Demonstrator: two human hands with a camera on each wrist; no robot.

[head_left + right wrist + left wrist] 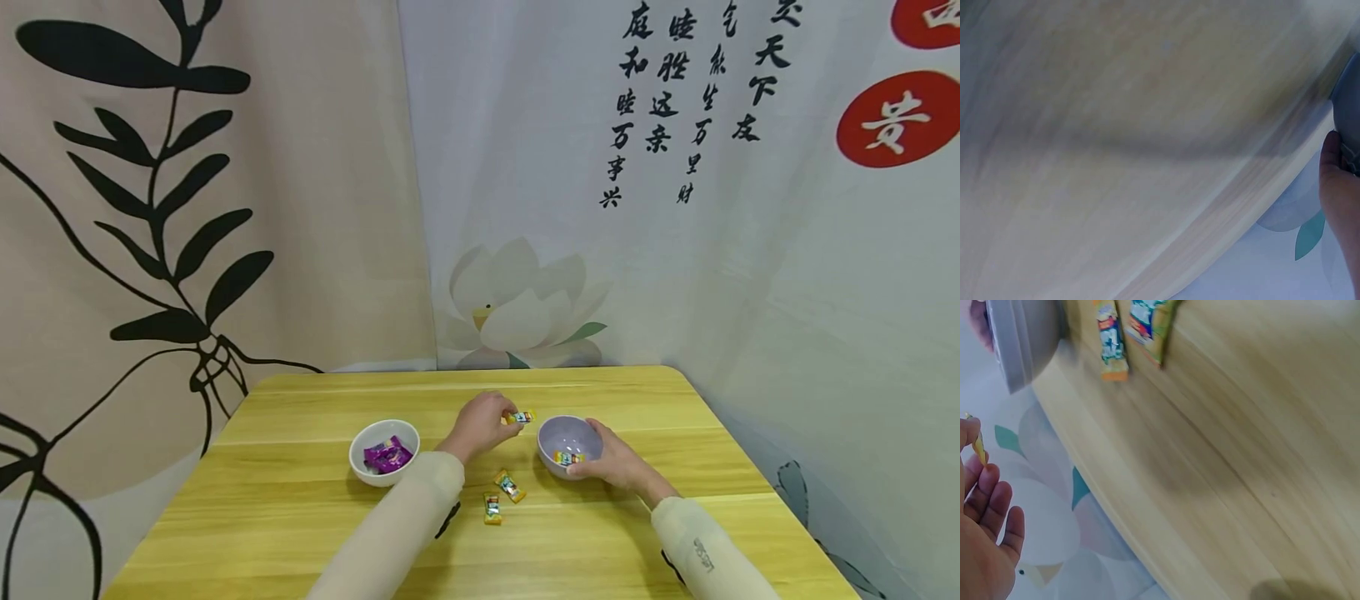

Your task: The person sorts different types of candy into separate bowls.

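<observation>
Pinches a yellow-wrapped candy (521, 417) in the left hand (482, 423), low centre of the head frame; grips the lavender bowl (564, 432), containing another candy (567, 458), in the right hand (621, 463), just right of there. Has two loose candies (510, 486) below, a white bowl (368, 437) further left.

Wooden table (247, 517), black leafy branch (193, 185) on beige cloth (337, 183), printed pale lotus (525, 312), red ovals (898, 123)
</observation>
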